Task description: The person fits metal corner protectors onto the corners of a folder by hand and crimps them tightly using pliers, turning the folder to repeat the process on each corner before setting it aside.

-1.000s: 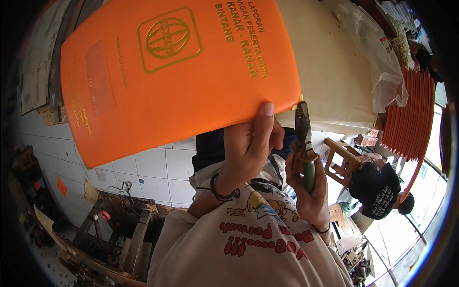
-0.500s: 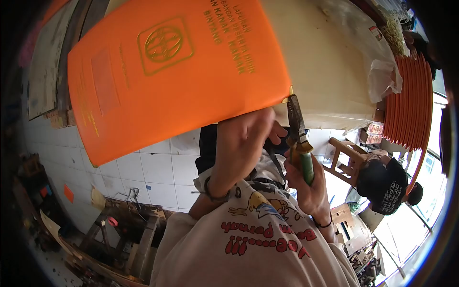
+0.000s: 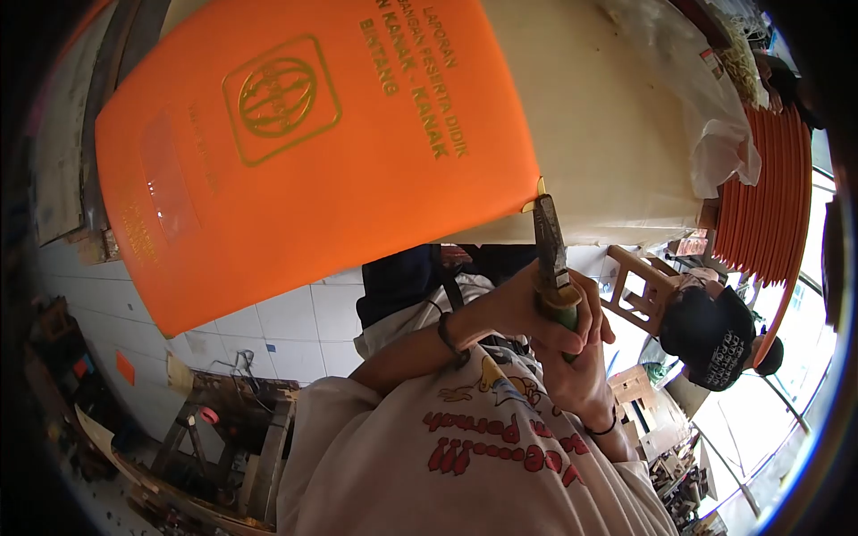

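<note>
A large orange folder cover (image 3: 357,170) with gold lettering and a round emblem lies over the table's front edge. Gripping a small gold metal corner (image 3: 528,206) at its near right corner are the dark jaws of green-handled pliers (image 3: 550,241). My left hand (image 3: 509,308) is closed around the pliers' handles from the left. Below and to the right, my right hand (image 3: 576,375) also wraps the handles. The hands touch and overlap, hiding most of the green grips.
A tan-covered table (image 3: 617,134) stretches beyond the cover, with clear plastic sheeting (image 3: 724,143) at its right. Orange covers (image 3: 764,196) are stacked further right. A person in a black shirt (image 3: 710,335) sits near a wooden stool (image 3: 639,286). Wooden frames (image 3: 268,447) stand at lower left.
My left hand has left the cover's underside and closed onto the pliers' handles beside my right hand. The cover appears shifted slightly left and down. The jaws stay at the corner.
</note>
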`<state>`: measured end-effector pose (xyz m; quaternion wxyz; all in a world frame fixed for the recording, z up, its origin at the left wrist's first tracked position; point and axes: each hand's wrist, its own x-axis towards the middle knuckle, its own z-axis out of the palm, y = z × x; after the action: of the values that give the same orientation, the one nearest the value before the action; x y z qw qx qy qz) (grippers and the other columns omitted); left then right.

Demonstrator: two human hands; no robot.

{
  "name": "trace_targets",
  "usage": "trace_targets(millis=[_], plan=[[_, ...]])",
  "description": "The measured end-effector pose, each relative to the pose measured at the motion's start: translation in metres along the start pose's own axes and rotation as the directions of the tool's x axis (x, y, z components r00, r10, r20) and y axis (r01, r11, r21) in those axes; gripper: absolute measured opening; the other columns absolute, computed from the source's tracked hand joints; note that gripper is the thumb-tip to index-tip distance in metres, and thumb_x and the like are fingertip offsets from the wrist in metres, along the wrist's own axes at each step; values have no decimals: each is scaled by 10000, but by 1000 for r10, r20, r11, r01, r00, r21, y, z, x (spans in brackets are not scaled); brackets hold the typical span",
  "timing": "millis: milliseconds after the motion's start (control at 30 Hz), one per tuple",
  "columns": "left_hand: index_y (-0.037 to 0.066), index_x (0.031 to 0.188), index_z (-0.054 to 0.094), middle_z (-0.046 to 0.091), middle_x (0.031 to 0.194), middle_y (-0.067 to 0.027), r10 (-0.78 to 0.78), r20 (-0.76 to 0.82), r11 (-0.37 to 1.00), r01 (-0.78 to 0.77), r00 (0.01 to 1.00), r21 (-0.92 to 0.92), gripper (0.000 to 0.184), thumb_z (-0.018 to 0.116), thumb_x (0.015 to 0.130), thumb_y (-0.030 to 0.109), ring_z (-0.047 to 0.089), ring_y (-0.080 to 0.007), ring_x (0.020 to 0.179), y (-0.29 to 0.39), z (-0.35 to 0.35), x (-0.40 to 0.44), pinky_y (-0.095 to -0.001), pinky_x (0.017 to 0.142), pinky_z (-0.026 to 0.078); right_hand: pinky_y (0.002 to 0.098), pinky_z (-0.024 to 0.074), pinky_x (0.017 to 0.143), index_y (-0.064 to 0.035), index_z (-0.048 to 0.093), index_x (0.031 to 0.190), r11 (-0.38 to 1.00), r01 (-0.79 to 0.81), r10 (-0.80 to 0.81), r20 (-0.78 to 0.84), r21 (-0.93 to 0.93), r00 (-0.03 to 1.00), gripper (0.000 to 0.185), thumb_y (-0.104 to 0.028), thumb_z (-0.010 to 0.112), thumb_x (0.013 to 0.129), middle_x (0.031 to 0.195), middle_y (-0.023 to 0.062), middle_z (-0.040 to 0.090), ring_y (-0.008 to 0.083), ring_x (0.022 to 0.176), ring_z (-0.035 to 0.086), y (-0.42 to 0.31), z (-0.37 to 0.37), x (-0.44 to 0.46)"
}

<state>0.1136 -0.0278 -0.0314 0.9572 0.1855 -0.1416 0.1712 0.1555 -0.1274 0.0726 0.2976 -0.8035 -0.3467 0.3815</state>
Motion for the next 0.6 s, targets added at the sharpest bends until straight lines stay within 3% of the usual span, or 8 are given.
trace_targets(millis=[33, 100, 167, 333, 433, 600], plan=[[20, 681, 657, 653, 736, -96, -17, -60, 999, 14, 998, -50, 188, 823, 691, 109, 695, -274, 802, 1, 4, 0, -468, 810, 559, 426, 488, 890, 32, 552, 1198, 999, -33, 33, 1, 27, 999, 368, -50, 538, 839, 1144, 205, 602, 345, 1073, 607, 0, 1, -1], [22, 686, 648, 631, 722, -82, 54, -87, 998, -57, 995, -37, 126, 771, 696, 49, 676, -236, 740, -6, 5, -1, -458, 745, 571, 373, 497, 794, 26, 475, 1269, 973, 179, -179, 12, -145, 984, 468, -47, 568, 816, 1045, 157, 604, 268, 937, 609, 6, 1, 5], [27, 686, 642, 620, 716, -73, 78, -123, 996, -83, 989, -29, 105, 746, 695, 16, 658, -209, 695, -9, 5, -4, -451, 714, 576, 353, 497, 769, 23, 436, 1308, 951, 236, -228, 60, -199, 972, 533, -45, 578, 800, 1030, 140, 595, 235, 900, 604, 13, 1, 4], [34, 680, 637, 619, 725, -67, 39, -217, 999, -38, 975, 11, 115, 743, 682, -10, 646, -188, 677, -11, 6, -11, -445, 713, 571, 396, 495, 847, 1, 574, 1173, 999, -11, 14, 99, -32, 995, 371, -52, 546, 807, 1090, 175, 616, 333, 1013, 618, 17, 2, 0], [26, 676, 633, 621, 731, -65, 41, -234, 999, -33, 971, 38, 125, 746, 672, -25, 646, -189, 680, -13, 4, -12, -436, 715, 571, 389, 489, 845, 1, 569, 1179, 987, 140, -139, 14, -73, 990, 382, -51, 537, 802, 1079, 170, 615, 325, 1000, 615, 16, 4, 6], [16, 668, 628, 622, 741, -72, 21, -265, 992, 13, 964, 128, 122, 742, 671, -29, 648, -195, 690, -9, 0, -16, -442, 728, 571, 391, 482, 841, -2, 554, 1191, 992, 122, -121, 28, -22, 992, 392, -34, 505, 803, 1074, 173, 611, 332, 993, 610, 26, 10, 9]])
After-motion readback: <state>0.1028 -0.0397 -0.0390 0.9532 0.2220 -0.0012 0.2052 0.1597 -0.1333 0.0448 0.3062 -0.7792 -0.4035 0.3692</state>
